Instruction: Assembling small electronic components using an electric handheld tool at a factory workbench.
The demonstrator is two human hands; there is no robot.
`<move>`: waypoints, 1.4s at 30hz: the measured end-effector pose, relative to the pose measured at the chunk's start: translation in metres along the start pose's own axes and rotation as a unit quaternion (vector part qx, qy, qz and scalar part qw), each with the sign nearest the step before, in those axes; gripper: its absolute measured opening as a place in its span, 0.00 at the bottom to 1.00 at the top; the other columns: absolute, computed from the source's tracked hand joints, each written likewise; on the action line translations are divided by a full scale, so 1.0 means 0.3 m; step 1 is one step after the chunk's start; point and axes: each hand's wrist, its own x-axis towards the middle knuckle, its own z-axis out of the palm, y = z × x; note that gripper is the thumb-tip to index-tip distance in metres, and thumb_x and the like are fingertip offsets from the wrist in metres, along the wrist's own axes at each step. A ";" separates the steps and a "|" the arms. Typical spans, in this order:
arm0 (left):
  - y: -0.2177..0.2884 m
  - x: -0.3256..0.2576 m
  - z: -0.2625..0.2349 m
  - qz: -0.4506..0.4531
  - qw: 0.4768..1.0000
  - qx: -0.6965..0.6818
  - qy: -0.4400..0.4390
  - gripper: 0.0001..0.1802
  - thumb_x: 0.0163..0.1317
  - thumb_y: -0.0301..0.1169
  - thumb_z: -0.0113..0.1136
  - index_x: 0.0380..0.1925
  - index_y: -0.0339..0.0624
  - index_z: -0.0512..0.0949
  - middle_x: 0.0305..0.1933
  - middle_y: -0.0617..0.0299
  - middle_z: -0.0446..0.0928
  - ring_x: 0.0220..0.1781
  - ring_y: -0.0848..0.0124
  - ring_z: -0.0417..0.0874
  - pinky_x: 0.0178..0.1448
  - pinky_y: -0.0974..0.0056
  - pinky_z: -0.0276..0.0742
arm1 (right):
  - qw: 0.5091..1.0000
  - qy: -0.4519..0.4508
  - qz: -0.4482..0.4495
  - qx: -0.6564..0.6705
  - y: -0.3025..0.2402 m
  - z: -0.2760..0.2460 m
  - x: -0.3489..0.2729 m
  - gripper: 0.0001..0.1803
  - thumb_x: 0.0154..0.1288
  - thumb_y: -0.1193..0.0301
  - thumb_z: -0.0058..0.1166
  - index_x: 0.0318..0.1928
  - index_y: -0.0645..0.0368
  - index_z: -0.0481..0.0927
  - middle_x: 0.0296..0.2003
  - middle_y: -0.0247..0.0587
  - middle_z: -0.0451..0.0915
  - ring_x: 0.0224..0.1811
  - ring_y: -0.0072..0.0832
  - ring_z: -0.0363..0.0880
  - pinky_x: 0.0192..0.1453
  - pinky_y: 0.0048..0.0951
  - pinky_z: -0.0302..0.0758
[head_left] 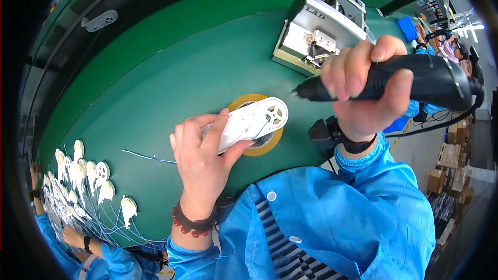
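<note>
My left hand (pixel 199 158) pinches a white, elongated plastic housing (pixel 244 123) between thumb and fingers. The housing has a round spoked end, and a thin dark wire lies across it. Beneath it a roll of yellow tape (pixel 277 139) rests flat on the green table (pixel 155 88). To the right, my right hand (pixel 365 80) wraps around a black electric screwdriver (pixel 438 80). Its tip points left, a little above and to the right of the housing, apart from it. A blue wire (pixel 148 155) runs out on the table left of my left hand.
Behind the screwdriver stands a box-shaped metal machine (pixel 324 21), likely a screw feeder. At left lies a heap of white wired parts (pixel 78 171) beside a co-worker's hand (pixel 74 237). A similar white part (pixel 101 21) is far left. A black cable (pixel 441 124) trails from the screwdriver.
</note>
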 end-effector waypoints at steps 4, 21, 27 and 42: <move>0.001 0.009 0.004 0.012 1.000 0.013 0.010 0.35 0.39 0.39 0.80 0.52 0.41 0.83 0.48 0.60 0.78 0.51 0.58 0.76 0.55 0.55 0.70 | 0.986 0.101 0.042 -0.125 0.049 -0.133 -0.082 0.07 0.71 0.74 0.54 0.40 0.64 0.71 0.24 0.40 0.77 0.23 0.25 0.75 0.30 0.27 0.75; -0.003 -0.008 0.008 0.057 0.991 -0.082 0.093 0.27 0.40 0.33 0.81 0.44 0.46 0.85 0.45 0.64 0.80 0.45 0.60 0.78 0.49 0.57 0.70 | 0.992 -0.052 0.045 0.103 -0.022 0.061 -0.014 0.24 0.76 0.45 0.47 0.51 0.53 0.67 0.26 0.32 0.72 0.22 0.23 0.68 0.30 0.29 0.69; -0.020 -0.005 0.008 0.035 0.990 -0.109 0.084 0.21 0.40 0.31 0.80 0.39 0.47 0.85 0.41 0.66 0.81 0.42 0.64 0.78 0.46 0.60 0.66 | 0.984 -0.091 0.075 0.131 0.018 0.195 -0.024 0.27 0.74 0.45 0.50 0.53 0.54 0.64 0.29 0.35 0.75 0.24 0.25 0.72 0.32 0.30 0.72; -0.030 -0.003 0.013 0.048 0.991 -0.090 0.088 0.12 0.43 0.25 0.76 0.29 0.48 0.84 0.35 0.70 0.80 0.37 0.68 0.78 0.44 0.62 0.63 | 0.983 -0.083 0.139 0.084 0.026 0.221 -0.035 0.27 0.72 0.46 0.55 0.51 0.55 0.65 0.27 0.36 0.76 0.24 0.27 0.74 0.32 0.31 0.72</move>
